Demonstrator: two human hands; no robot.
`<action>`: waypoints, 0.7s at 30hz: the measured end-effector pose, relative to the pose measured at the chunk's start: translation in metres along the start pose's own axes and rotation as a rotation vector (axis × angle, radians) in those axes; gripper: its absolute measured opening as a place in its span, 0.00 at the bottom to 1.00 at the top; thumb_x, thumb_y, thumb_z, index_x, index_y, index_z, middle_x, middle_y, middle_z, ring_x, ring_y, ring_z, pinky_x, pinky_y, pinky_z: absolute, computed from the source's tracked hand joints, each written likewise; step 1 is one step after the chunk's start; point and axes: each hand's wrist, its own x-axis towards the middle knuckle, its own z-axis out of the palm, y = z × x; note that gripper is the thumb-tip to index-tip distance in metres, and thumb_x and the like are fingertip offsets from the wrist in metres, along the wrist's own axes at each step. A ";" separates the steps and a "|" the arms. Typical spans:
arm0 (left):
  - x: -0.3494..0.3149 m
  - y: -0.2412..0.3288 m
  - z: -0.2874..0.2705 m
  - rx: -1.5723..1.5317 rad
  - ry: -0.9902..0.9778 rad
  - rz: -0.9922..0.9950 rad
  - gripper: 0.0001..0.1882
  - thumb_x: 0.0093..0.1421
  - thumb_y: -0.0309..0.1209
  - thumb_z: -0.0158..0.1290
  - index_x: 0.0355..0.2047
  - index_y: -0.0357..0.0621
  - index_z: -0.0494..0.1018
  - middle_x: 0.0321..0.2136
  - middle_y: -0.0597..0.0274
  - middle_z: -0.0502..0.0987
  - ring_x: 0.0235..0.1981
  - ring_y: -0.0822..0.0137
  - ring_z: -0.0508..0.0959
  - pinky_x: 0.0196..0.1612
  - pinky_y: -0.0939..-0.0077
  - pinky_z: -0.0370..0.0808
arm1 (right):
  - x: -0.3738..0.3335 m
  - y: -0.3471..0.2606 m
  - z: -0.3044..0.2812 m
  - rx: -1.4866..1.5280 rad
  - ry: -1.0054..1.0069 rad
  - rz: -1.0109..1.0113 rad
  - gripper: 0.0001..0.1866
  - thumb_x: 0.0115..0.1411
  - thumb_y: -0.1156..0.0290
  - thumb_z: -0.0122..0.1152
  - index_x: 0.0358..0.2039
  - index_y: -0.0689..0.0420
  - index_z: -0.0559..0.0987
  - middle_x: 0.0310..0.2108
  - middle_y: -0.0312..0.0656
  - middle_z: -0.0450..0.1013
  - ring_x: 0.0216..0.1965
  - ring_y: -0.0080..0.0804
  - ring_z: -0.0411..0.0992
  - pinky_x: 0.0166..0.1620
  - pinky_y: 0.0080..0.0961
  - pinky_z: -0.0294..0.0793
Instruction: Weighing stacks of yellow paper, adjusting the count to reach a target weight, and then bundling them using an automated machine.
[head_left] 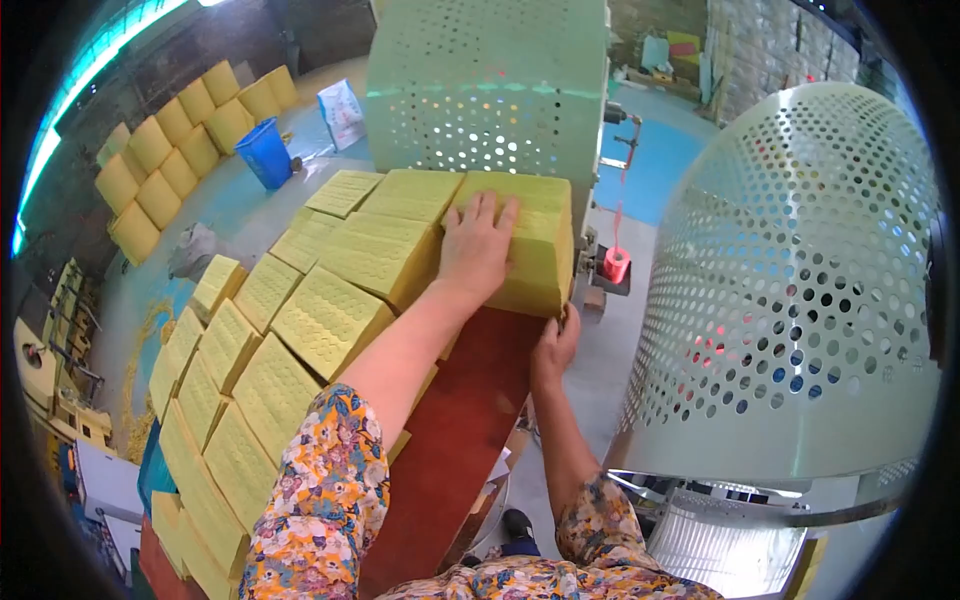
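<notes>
A large yellow block of stacked paper sheets (535, 240) stands at the far end of a red-brown tabletop (450, 420), beside a perforated pale green machine guard. My left hand (478, 245) lies on top of this block with its fingers spread. Low at the block's near right corner, my right hand (556, 345) is closed on its edge; its fingertips are partly hidden. Several similar yellow blocks with wavy embossed lines (335, 320) are packed in rows to the left, some leaning on each other.
The green perforated guard (490, 90) rises behind the block. Another rounded perforated guard (790, 280) fills the right side. A red spool (616, 263) sits right of the table. Yellow rolls (160, 180), a blue bin (264, 153) and a white sack (342, 113) stand at the back left.
</notes>
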 end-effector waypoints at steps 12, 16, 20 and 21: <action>-0.306 0.130 -0.195 -0.458 0.651 0.179 0.20 0.51 0.32 0.54 0.42 0.33 0.73 0.45 0.52 0.75 0.50 0.53 0.75 0.54 0.54 0.70 | -0.233 -0.174 -0.199 0.565 -0.917 0.160 0.09 0.62 0.76 0.50 0.41 0.62 0.75 0.40 0.42 0.74 0.42 0.28 0.71 0.47 0.27 0.71; -0.509 0.144 -0.246 -0.362 0.531 -0.230 0.12 0.56 0.29 0.56 0.39 0.35 0.74 0.40 0.53 0.77 0.42 0.53 0.78 0.46 0.61 0.75 | -0.303 -0.262 -0.213 0.473 -1.077 -0.052 0.09 0.61 0.79 0.47 0.37 0.66 0.76 0.34 0.46 0.76 0.35 0.34 0.73 0.42 0.29 0.74; -0.721 0.235 -0.328 -0.046 0.617 -0.978 0.09 0.54 0.25 0.60 0.35 0.38 0.75 0.33 0.57 0.78 0.36 0.56 0.79 0.39 0.64 0.76 | -0.412 -0.315 -0.242 0.531 -1.471 -0.071 0.10 0.62 0.79 0.48 0.39 0.67 0.77 0.35 0.48 0.77 0.36 0.35 0.74 0.43 0.29 0.74; -0.772 0.266 -0.343 0.044 0.622 -1.104 0.08 0.54 0.24 0.60 0.35 0.40 0.76 0.32 0.57 0.78 0.34 0.56 0.79 0.37 0.64 0.76 | -0.451 -0.325 -0.250 0.603 -1.561 0.002 0.09 0.61 0.80 0.50 0.38 0.66 0.78 0.33 0.47 0.77 0.35 0.35 0.74 0.42 0.29 0.74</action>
